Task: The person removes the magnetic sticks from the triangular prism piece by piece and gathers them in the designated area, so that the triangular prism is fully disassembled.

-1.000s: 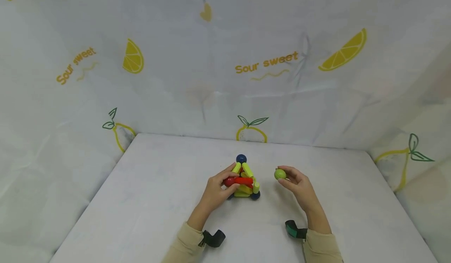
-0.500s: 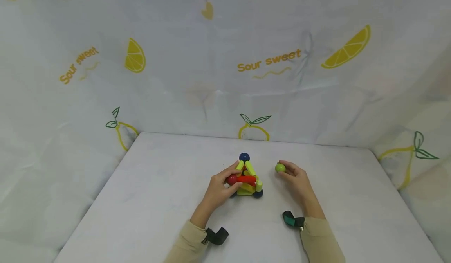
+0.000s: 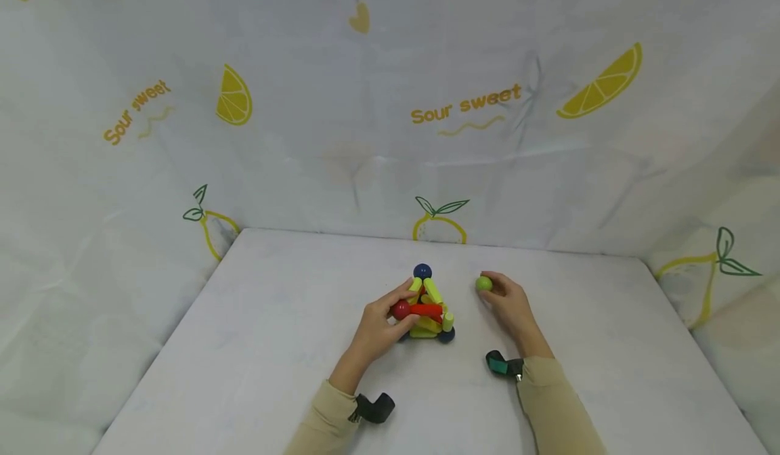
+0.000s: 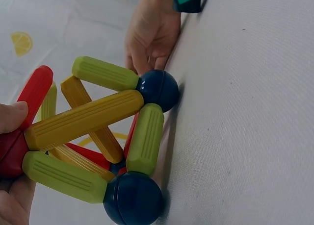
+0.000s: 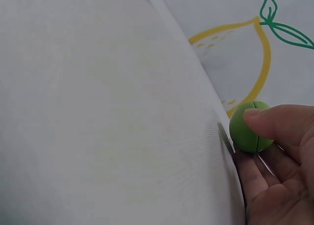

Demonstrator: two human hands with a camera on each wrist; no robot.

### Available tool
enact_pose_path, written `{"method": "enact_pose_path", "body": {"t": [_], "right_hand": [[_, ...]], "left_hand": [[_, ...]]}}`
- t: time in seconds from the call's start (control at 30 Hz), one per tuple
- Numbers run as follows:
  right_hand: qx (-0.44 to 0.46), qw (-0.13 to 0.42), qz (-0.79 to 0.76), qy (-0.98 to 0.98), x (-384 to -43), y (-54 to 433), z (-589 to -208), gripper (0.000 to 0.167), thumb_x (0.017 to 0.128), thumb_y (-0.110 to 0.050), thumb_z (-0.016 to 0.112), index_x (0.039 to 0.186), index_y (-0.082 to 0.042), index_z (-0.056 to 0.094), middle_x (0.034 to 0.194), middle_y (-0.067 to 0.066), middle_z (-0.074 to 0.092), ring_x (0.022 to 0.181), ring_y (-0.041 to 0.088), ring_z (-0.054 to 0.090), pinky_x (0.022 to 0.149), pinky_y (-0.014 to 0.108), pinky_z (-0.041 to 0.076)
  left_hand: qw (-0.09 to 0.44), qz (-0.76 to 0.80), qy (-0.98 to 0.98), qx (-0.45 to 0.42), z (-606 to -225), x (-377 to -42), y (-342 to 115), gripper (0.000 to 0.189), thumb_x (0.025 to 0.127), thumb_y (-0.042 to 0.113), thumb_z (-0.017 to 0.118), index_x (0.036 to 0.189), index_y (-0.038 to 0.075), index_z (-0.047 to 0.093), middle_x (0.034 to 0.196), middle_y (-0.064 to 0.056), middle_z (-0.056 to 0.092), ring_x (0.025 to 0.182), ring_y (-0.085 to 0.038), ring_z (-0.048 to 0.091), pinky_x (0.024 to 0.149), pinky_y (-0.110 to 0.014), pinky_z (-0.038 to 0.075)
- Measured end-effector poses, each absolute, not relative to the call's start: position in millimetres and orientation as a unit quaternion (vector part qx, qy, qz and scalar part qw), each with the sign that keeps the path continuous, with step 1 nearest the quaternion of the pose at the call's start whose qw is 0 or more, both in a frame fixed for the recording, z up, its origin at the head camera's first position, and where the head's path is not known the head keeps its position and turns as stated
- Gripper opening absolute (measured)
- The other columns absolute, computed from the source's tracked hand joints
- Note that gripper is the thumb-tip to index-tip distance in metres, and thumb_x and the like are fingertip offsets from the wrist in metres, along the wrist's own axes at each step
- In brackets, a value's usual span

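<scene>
While left grip clasps frame, right grip pinches green ball.

In the head view, the desk and the cloth are softly, evenly lit, and small glints are caught on the red ball. Both wrist views are rendered dimmer and greyer. In the left, soft shadows are cast on the desk beside the blue balls; in the right, the lower left corner is darkened and the desk's edge bowed.
</scene>
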State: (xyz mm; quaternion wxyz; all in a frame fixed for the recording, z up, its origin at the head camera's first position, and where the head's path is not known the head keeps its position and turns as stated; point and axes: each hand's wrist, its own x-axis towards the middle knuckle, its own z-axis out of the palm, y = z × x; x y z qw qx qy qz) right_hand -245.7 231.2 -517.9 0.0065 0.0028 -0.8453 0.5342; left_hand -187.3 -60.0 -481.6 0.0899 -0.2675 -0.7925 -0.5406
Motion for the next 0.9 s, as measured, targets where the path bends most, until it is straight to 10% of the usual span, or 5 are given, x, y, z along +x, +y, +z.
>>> {"method": "enact_pose_path", "body": {"t": [0.9], "right_hand": [[0.007,-0.022,0.538,-0.842,-247.5,233.3,-514.5,0.059,0.092,-0.01,0.059,0.143,0.003,0.033,0.149,0.022,0.035,0.139,0.033,0.032,0.113,0.038,0.03]], "left_hand": [[0.09,-0.538,-0.795,-0.266,-483.8,-188.8,-60.0,0.039,0.086,0.017,0.07,0.122,0.004,0.061,0.143,-0.005,0.048,0.128,-0.02,0.05,0.093,-0.029,0.05]]}}
